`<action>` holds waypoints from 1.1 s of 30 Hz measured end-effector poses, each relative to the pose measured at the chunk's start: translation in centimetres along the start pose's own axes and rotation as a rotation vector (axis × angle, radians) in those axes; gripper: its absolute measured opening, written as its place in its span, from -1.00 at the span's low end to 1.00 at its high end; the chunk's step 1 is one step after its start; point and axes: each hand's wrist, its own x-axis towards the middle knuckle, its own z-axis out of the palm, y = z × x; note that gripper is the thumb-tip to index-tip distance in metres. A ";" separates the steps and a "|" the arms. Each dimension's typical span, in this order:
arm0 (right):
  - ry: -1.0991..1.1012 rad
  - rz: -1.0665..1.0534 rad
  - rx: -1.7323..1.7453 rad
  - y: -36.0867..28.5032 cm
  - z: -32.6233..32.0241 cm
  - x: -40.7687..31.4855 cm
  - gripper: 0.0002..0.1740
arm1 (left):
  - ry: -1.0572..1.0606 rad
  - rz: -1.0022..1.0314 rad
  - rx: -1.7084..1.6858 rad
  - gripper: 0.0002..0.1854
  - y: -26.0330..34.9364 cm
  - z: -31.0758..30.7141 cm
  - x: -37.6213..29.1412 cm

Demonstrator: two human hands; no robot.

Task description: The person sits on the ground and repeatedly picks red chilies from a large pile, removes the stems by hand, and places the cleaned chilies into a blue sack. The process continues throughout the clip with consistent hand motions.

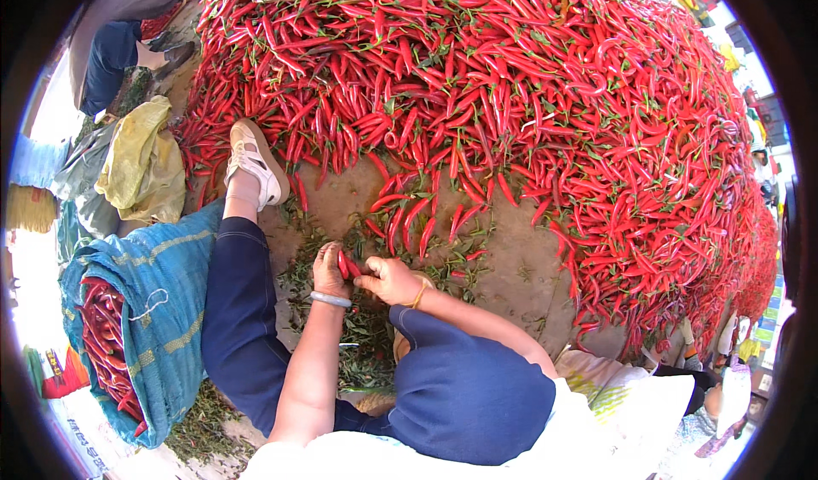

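Observation:
In front of my legs, my left hand (330, 272), with a pale bangle at the wrist, holds red chili peppers (347, 266) between its fingers. Close on its right, my right hand (388, 280) has its thumb and forefinger pinched at the lower end of the same peppers; whether it holds a stem is too small to tell. Several loose red chilies (415, 215) lie on the ground just beyond both hands. Green stems and leaves (367, 346) are scattered beneath my hands and between my legs. A large heap of red chilies (479, 77) rises beyond them.
A blue woven sack (166, 288) holding red chilies lies at my left, beside my outstretched leg. Behind it are crumpled yellow (144, 160) and grey-green sacks (89, 167). Another person (108, 52) is at the upper left; more people (716, 397) are at the lower right.

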 end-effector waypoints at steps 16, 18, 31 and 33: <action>0.231 -0.235 -0.629 1.6 -3.7 1.6 -0.72 | -0.112 -0.207 -0.128 -0.68 -2.5 -0.4 -1.3; 0.173 -0.172 -0.681 0.8 -1.6 1.6 -0.73 | -0.130 -0.192 -0.134 -0.73 -2.1 -0.1 -0.3; 0.319 -0.069 -1.399 3.2 -12.9 2.9 -0.83 | -0.043 -0.439 -0.319 -0.76 -4.1 -1.7 -3.4; 0.339 -0.118 -1.139 3.5 -12.1 2.4 -0.79 | 0.083 -0.363 -0.324 -0.73 -4.2 -1.5 -3.4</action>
